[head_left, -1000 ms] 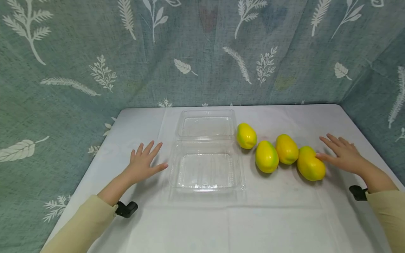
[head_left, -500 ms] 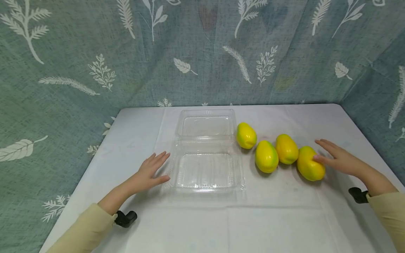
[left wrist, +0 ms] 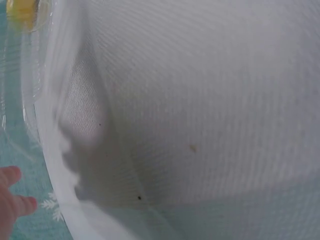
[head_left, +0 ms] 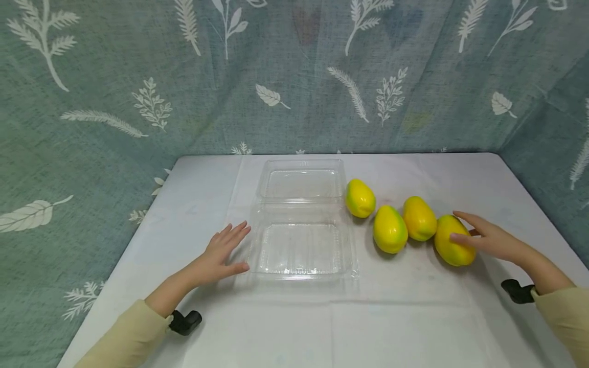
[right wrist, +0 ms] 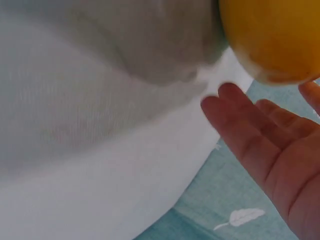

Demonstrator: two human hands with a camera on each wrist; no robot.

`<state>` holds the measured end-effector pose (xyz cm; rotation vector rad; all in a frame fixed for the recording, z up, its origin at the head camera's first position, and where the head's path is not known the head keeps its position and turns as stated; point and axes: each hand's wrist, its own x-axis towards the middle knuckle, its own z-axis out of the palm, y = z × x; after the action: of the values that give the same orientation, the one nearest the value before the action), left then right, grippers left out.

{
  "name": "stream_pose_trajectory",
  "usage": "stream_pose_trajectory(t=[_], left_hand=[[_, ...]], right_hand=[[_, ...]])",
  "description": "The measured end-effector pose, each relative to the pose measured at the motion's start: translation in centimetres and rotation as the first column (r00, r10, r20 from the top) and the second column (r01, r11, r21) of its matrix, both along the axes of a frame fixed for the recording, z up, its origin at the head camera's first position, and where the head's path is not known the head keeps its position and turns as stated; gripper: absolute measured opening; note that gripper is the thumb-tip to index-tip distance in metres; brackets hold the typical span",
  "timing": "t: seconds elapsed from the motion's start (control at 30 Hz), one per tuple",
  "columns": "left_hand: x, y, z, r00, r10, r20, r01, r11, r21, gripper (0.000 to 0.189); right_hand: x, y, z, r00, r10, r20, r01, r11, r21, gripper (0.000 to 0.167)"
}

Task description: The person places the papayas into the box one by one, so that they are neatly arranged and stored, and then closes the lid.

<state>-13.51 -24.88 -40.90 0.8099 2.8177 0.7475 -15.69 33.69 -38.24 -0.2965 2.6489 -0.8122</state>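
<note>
In the head view, a yellow-green mango [head_left: 450,253] lies rightmost in a group of several. My right hand [head_left: 497,243] is at its right side, the thumb over its near face and the fingers extended past its far side. The right wrist view has this mango [right wrist: 277,37] above my outstretched fingers [right wrist: 250,135], with a gap at the fingertips. My left hand [head_left: 216,258] is spread, thumb apart, beside the left edge of a clear plastic clamshell box [head_left: 301,250], whose lid [head_left: 301,184] is folded back. Whether the left thumb touches the box, I cannot tell.
Three more mangoes, among them a middle mango [head_left: 389,230], another mango [head_left: 419,219] and the one nearest the box, a mango [head_left: 360,198], lie right of the box. A white cloth [head_left: 294,327] covers the table. A leaf-patterned curtain [head_left: 313,122] hangs behind.
My right hand has turned and moved left, bringing its thumb over the rightmost mango. My left hand has come slightly nearer the box, its fingers closer together. Mangoes and box lie as before.
</note>
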Motion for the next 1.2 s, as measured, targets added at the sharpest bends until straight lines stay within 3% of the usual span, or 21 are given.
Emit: stream_pose_trajectory(t=[0.53, 0.83, 1.2], left_hand=[[0.2, -0.3, 0.1, 1.000, -0.018, 0.018, 0.017, 1.000, 0.025, 0.077], [0.1, -0.5, 0.2, 0.999, -0.009, 0.047, 0.006, 0.998, 0.064, 0.074], [-0.3, -0.8, 0.2, 0.996, -0.061, 0.068, 0.053, 0.992, 0.119, 0.077]], right_hand=[[0.5, 0.0, -0.1, 0.974, -0.067, 0.214, 0.091, 0.991, -0.101, 0.084], [0.0, 0.4, -0.3, 0.959, -0.085, 0.271, 0.121, 0.986, -0.119, 0.085], [-0.8, 1.2, 1.3, 0.972, -0.089, 0.216, 0.114, 0.988, -0.104, 0.083]])
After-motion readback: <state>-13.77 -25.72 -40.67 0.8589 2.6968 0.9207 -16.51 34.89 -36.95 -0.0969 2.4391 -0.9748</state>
